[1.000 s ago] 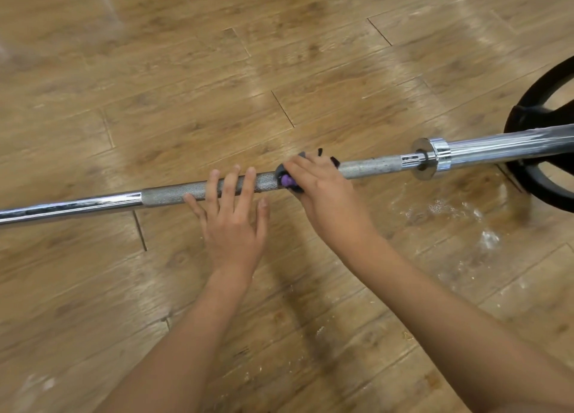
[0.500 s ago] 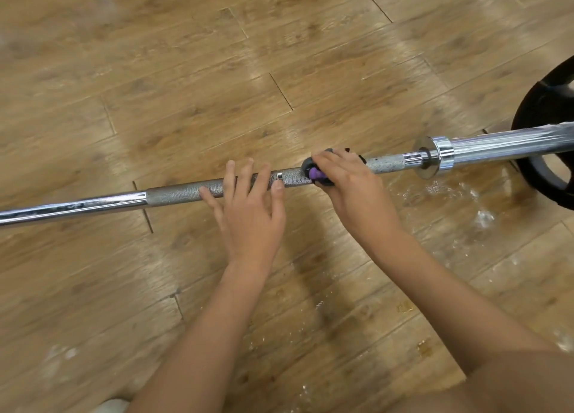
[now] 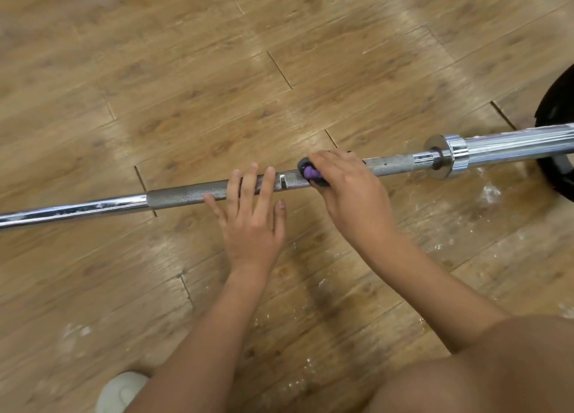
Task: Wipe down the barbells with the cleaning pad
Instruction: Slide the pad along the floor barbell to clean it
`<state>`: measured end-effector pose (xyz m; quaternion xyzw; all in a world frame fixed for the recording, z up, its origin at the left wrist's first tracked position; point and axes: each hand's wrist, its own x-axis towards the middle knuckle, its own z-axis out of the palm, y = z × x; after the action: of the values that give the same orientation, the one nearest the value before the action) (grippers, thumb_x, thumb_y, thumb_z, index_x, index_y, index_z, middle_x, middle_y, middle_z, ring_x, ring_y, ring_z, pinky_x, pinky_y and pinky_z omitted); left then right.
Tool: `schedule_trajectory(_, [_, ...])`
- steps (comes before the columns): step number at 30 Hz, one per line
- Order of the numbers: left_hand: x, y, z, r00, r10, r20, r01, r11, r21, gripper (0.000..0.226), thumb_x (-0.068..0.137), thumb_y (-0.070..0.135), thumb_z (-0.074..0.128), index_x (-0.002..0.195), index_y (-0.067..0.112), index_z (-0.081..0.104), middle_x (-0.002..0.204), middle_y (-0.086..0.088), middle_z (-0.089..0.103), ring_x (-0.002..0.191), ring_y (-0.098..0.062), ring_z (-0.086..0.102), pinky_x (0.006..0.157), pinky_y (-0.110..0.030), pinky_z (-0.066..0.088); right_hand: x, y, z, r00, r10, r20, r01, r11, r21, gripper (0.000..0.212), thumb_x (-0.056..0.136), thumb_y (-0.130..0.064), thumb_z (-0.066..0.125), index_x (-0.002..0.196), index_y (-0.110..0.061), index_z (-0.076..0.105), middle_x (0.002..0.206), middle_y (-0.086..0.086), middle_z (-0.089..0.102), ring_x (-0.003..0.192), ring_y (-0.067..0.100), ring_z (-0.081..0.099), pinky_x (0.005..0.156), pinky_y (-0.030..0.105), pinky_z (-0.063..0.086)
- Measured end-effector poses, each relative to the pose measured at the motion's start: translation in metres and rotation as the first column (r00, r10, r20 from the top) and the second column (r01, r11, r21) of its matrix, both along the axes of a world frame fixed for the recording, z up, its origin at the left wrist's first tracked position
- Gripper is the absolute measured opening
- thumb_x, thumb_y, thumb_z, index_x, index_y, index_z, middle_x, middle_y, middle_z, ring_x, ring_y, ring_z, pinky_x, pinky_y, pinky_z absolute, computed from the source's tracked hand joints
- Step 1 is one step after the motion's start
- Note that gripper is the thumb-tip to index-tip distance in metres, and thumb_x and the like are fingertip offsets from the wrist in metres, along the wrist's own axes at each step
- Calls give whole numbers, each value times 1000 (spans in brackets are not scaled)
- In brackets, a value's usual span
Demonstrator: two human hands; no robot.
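Shifted slightly leftward, we note: right hand [image 3: 351, 192] grips cleaning pad [image 3: 310, 173] round barbell [image 3: 186, 196]; left hand [image 3: 251, 223] fingers [image 3: 234, 187] lie straight across it.

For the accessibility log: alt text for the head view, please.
A right hand grips a purple-and-black pad against a barbell over a wood floor, while the left hand rests open on the knurled shaft. A black plate sits at the bar's right end; a white shoe shows at the bottom.
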<state>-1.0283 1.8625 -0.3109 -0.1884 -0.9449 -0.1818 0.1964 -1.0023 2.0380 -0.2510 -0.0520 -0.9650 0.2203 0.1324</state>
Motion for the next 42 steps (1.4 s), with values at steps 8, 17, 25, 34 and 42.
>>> schedule_trajectory(8, [28, -17, 2, 997, -76, 21, 76, 997, -8, 47, 106, 33, 43, 151, 20, 48, 156, -9, 47, 151, -28, 30, 123, -57, -6, 31, -10, -6, 993, 120, -17, -119, 991, 66, 40, 95, -16, 69, 134, -10, 64, 133, -1, 66, 128, 27, 56, 105, 43, 48])
schedule_trajectory(17, [12, -41, 16, 1000, 7, 9, -7, 998, -61, 46, 110, 43, 36, 133, 21, 68, 154, -6, 51, 145, -27, 42, 120, -59, 16, 67, -47, -28, 982, 56, -183, -42, 996, 81, 40, 100, -3, 61, 139, -12, 62, 142, 5, 61, 138, 33, 49, 116, 53, 35])
schedule_trajectory(25, [42, -45, 16, 999, 7, 31, -5, 998, -65, 47, 112, 39, 29, 138, 21, 64, 150, -2, 55, 141, -23, 46, 123, -58, 2, 102, -42, -35, 982, -27, -188, 37, 998, 48, 46, 96, -1, 68, 140, -10, 61, 147, 9, 56, 142, 35, 43, 119, 54, 30])
schedule_trajectory(34, [63, -57, 13, 999, -36, 27, 38, 995, -91, 44, 112, 37, 32, 141, 19, 60, 145, -4, 59, 142, -28, 46, 117, -65, 16, 115, -47, -32, 985, 44, -168, -38, 998, 40, 46, 98, 1, 62, 143, -9, 56, 149, 8, 54, 145, 31, 41, 120, 52, 28])
schedule_trajectory(42, [73, -65, 7, 999, -41, 14, 42, 994, -104, 42, 111, 37, 34, 150, 25, 46, 148, -5, 56, 146, -29, 39, 123, -55, -2, 119, -60, -27, 981, 128, -147, -124, 992, 33, 40, 99, -2, 60, 139, -3, 59, 144, 12, 58, 139, 34, 47, 119, 53, 31])
